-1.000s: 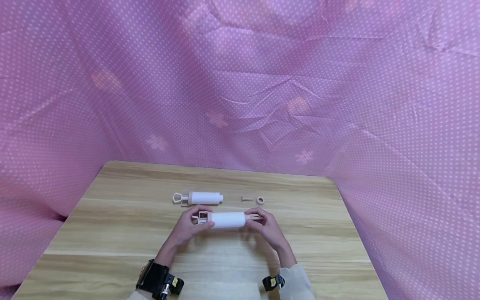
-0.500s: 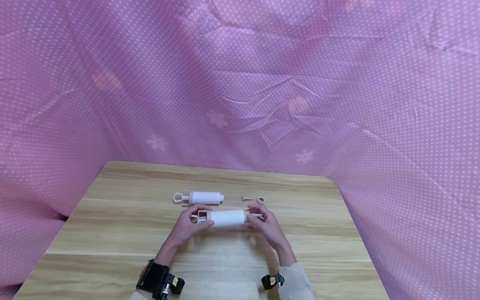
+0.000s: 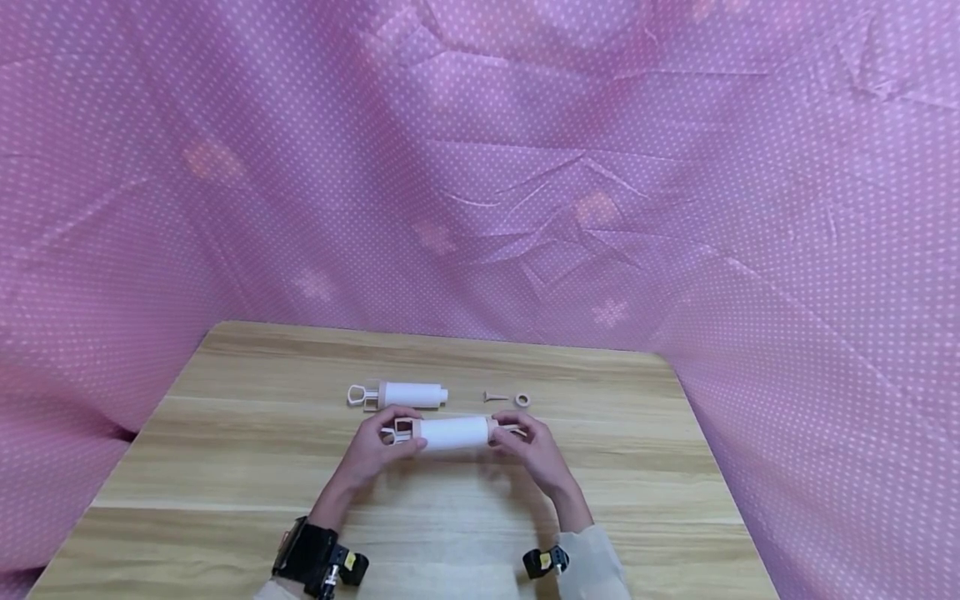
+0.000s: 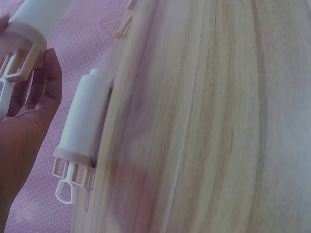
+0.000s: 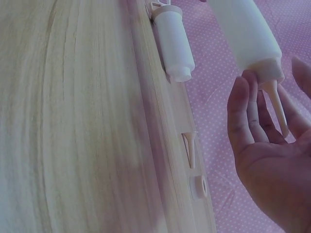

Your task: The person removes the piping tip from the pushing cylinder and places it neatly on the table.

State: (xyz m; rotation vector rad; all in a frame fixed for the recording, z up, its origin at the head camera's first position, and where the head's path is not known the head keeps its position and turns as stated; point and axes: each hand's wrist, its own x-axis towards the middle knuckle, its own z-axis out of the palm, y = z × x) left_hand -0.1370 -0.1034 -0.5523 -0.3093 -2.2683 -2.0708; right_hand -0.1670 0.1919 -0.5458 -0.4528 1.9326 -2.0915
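A white icing syringe (image 3: 453, 433) with beige end fittings is held level above the table between both hands. My left hand (image 3: 372, 451) grips its beige collar (image 4: 29, 34) at the handle end, where the plunger ring sticks out. The right hand (image 3: 536, 450) has its fingers round the beige nozzle cap (image 5: 266, 70) at the other end. A tapered nozzle (image 5: 277, 107) points out of that cap toward the right palm. One right fingertip touches the cap in the right wrist view, while another digit stands a little apart from it.
Behind the hands a second white syringe (image 3: 412, 395) lies on the wooden table (image 3: 450, 533). To its right lie a small beige nozzle (image 3: 495, 397) and a beige ring cap (image 3: 522, 401). Pink dotted cloth (image 3: 480, 208) hangs around the table.
The held syringe has risen slightly, away from me. The right fingers have shifted about the nozzle cap. The left hand keeps its grip, and the things on the table stay put.
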